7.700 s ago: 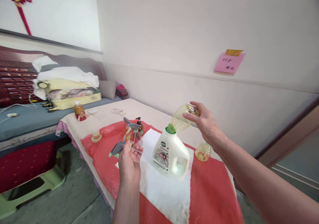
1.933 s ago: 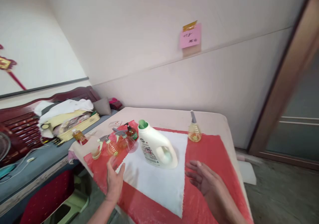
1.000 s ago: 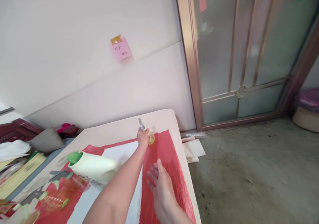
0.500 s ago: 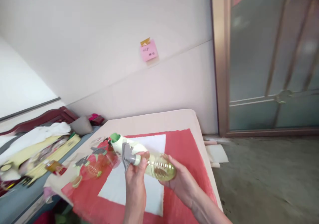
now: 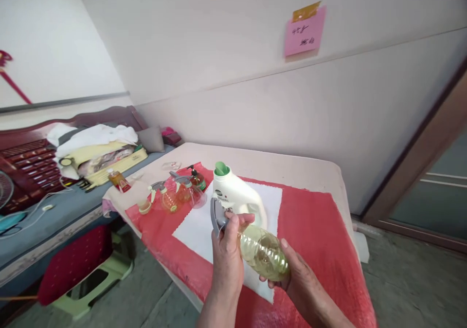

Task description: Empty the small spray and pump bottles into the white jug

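A clear yellowish spray bottle [image 5: 262, 252] lies tilted between my hands above the table's near edge. My left hand [image 5: 226, 255] is closed round its neck, just below the grey trigger head [image 5: 217, 215]. My right hand [image 5: 297, 277] cups the bottle's body from underneath, fingers wrapped on it. Right behind them a white detergent jug with a green spout [image 5: 237, 196] stands on a white cloth [image 5: 195, 228] spread over red bubble wrap [image 5: 314, 230].
Two more spray bottles [image 5: 178, 194] and a small dark pump bottle [image 5: 197, 177] stand at the table's left. A small amber bottle [image 5: 117, 179] stands further left. A bed with folded linen [image 5: 95, 148] lies beyond. A pink note [image 5: 304, 28] hangs on the wall.
The camera swung back to the left. Both hands drew the spray bottle closer and lower, and the bottle now points up-left with the left hand gripping its neck.
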Available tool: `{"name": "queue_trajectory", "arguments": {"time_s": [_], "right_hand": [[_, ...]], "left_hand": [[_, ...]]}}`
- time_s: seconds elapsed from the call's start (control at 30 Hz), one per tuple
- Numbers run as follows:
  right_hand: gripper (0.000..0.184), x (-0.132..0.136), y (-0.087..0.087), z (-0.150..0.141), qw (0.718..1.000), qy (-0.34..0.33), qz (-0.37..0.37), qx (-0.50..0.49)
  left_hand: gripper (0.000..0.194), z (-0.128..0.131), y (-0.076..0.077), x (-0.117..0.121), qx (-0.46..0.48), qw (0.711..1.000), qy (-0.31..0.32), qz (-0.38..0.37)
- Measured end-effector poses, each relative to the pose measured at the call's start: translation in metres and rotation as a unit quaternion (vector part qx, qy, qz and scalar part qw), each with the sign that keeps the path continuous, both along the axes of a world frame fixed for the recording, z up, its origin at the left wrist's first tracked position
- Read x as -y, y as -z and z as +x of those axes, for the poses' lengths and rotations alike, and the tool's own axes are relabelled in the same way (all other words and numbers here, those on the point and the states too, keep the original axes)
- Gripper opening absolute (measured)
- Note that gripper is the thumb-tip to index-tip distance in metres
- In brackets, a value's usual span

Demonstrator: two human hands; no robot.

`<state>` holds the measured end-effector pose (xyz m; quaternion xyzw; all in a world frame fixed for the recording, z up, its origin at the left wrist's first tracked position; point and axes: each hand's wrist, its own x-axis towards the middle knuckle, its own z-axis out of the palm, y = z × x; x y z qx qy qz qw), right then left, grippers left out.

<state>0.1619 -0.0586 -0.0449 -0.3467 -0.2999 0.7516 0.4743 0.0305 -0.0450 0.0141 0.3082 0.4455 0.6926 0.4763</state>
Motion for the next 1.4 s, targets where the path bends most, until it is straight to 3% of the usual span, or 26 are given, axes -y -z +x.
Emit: {"name": "queue_trajectory", "arguments": {"time_s": [0.13,0.27,0.33,0.4,0.47,0.53,0.63,0.7,0.8,0.9,1.03,1.13,1.23,1.3,1.4], "right_hand": [[0.045,0.006,0.002,-0.004,0.987,0.057,0.118,0.092],[0.067,0.017,0.007,-0.007,0.908,0.147,0.283,0.271],[0.072,0.020,0.011,-0.009,0.891,0.152,0.324,0.279],[0.067,0.019,0.011,-0.010,0.927,0.122,0.283,0.216],[0.059,0.014,0.008,-0.010,0.976,0.056,0.166,0.127],[0.062,0.009,0.003,-0.010,0.997,-0.032,0.047,0.048],[0.055,0.004,-0.007,-0.007,0.994,-0.102,0.001,-0.031],[0.042,0.005,-0.012,-0.005,0.995,-0.067,0.041,-0.062],[0.053,0.007,-0.018,0.000,0.993,-0.020,0.083,-0.084],[0.044,0.007,-0.017,0.000,0.995,-0.041,0.020,-0.090],[0.057,0.005,-0.012,-0.003,0.986,-0.104,-0.097,-0.091],[0.045,0.007,-0.013,-0.002,0.987,-0.062,-0.039,-0.144],[0.047,0.008,-0.016,-0.001,0.986,-0.039,0.005,-0.160],[0.045,0.008,-0.015,-0.002,0.986,-0.066,-0.028,-0.151],[0.058,0.008,-0.013,-0.005,0.979,-0.118,-0.083,-0.146]], "left_hand": [[0.038,-0.009,-0.005,-0.001,0.026,0.999,-0.042,-0.006],[0.037,-0.014,-0.012,-0.003,0.079,0.994,-0.067,-0.032],[0.038,-0.017,-0.014,-0.003,0.075,0.994,-0.072,-0.023],[0.037,-0.020,-0.015,-0.002,0.060,0.995,-0.079,0.000],[0.035,-0.022,-0.015,-0.001,0.043,0.996,-0.070,0.016],[0.033,-0.023,-0.014,-0.001,0.028,0.998,-0.048,0.022],[0.032,-0.022,-0.012,-0.002,0.018,0.999,-0.033,0.022],[0.031,-0.020,-0.012,-0.004,0.026,0.998,-0.046,0.022],[0.029,-0.017,-0.013,-0.006,0.045,0.996,-0.067,0.026],[0.029,-0.014,-0.013,-0.005,0.041,0.996,-0.066,0.031],[0.030,-0.014,-0.011,-0.005,0.031,0.997,-0.053,0.038],[0.031,-0.016,-0.010,-0.006,0.048,0.996,-0.075,0.026],[0.032,-0.018,-0.011,-0.007,0.068,0.994,-0.086,0.020],[0.032,-0.018,-0.012,-0.006,0.062,0.995,-0.077,0.029],[0.031,-0.019,-0.012,-0.004,0.053,0.997,-0.055,0.035]]}}
